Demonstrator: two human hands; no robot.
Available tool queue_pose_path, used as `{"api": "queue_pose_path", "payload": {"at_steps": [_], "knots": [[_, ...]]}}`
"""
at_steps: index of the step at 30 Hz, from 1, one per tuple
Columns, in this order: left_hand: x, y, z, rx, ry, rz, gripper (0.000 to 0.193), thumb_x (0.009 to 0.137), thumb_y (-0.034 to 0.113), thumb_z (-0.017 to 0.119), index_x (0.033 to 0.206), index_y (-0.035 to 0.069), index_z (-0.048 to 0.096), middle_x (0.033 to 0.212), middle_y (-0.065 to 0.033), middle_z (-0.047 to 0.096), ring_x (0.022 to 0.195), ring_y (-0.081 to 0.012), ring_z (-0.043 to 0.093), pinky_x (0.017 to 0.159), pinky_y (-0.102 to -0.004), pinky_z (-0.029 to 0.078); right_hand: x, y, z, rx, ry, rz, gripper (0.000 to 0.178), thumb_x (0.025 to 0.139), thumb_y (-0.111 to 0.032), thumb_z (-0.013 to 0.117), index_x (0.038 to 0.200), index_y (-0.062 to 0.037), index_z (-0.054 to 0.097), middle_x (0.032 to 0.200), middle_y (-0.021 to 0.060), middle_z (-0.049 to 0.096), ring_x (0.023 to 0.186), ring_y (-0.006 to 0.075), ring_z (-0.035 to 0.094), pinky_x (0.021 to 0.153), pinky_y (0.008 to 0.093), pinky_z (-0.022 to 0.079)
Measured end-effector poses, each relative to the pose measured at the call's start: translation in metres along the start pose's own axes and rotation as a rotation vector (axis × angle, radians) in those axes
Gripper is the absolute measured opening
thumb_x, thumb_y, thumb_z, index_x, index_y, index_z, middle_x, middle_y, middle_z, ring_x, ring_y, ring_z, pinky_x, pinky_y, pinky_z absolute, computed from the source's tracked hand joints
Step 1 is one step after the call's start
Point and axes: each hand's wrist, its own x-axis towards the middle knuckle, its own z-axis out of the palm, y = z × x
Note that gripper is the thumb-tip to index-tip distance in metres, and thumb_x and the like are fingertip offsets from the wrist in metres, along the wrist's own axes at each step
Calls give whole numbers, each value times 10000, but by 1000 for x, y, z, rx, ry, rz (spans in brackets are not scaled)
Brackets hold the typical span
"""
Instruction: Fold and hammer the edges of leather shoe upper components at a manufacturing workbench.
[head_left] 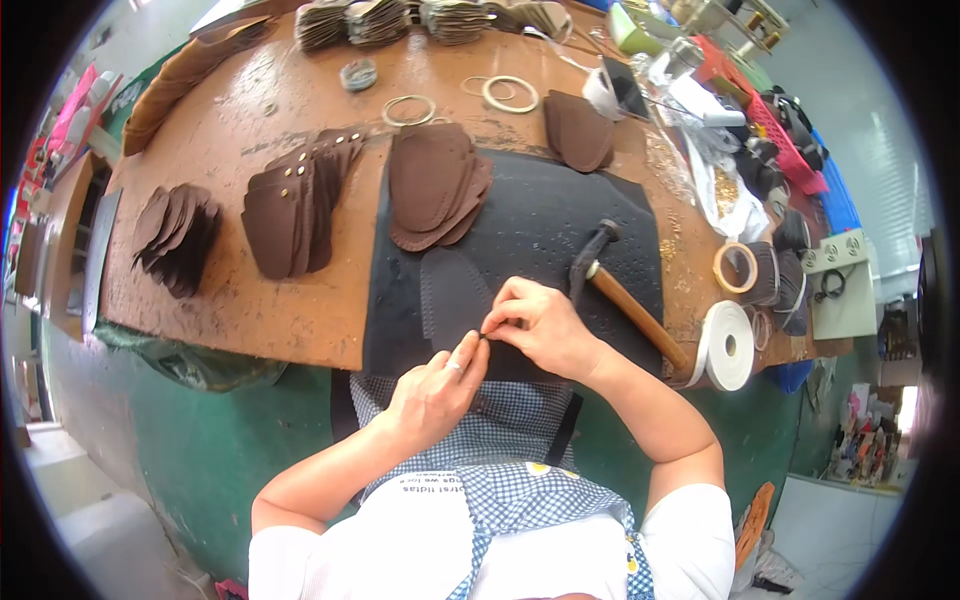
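Observation:
A dark leather piece (455, 295), rounded at its far end and with stitch holes along its edge, lies on a black mat (395, 320). At its near right corner my left hand (437, 392) and my right hand (541, 325) meet fingertip to fingertip. Both are closed in a pinch around a spot where something small and dark shows, too tiny to name. My left hand wears a ring. To the right of them a hammer (636, 312) with a wooden handle rests on the mat, its head away from me.
Stacked brown leather pieces (432, 180) overlap the mat's far edge. More lie in riveted stacks (290, 215) and a dark pile (178, 235) leftward, plus another stack (580, 130) at the back. A white tape roll (728, 346) stands right, below a tan tape roll (735, 267).

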Motion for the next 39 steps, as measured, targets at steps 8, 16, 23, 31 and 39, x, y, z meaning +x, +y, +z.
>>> {"api": "queue_pose_path", "payload": {"at_steps": [8,16,23,31,39], "knots": [[0,-5,-4,-3,4,58,543,723,-26,644,1264,-68,634,1281,-199,623,828,-223,686,645,-305,581,25,-2,-7,-76,-182,18,125,727,-123,793,802,-57,717,882,107,665,829,307,679,757,437,538],[8,-5,-13,-24,-67,30,581,658,-68,686,1238,-53,652,1245,-166,631,862,-249,695,664,-318,586,50,-10,-10,-256,-346,172,146,682,-111,834,776,-72,730,803,113,741,857,299,728,743,415,565],[1,-4,-25,-9,-67,-153,548,782,174,820,1260,-22,637,1274,-127,618,989,-271,699,768,-352,595,3,7,9,-144,10,-84,129,819,-129,743,909,-77,665,935,90,621,899,302,649,768,413,531],[-32,-11,-31,-113,-80,88,470,690,-23,783,1152,4,699,1239,-127,664,882,-228,717,697,-319,600,-56,-14,11,117,414,18,235,894,154,568,1039,14,689,965,123,677,799,189,696,704,283,556],[16,10,-77,-400,258,-67,310,736,-117,752,1023,-1,732,872,-105,701,659,-180,679,535,-270,526,-62,-8,-7,144,511,50,204,881,154,594,992,17,697,954,94,675,783,148,666,698,259,535]]}}
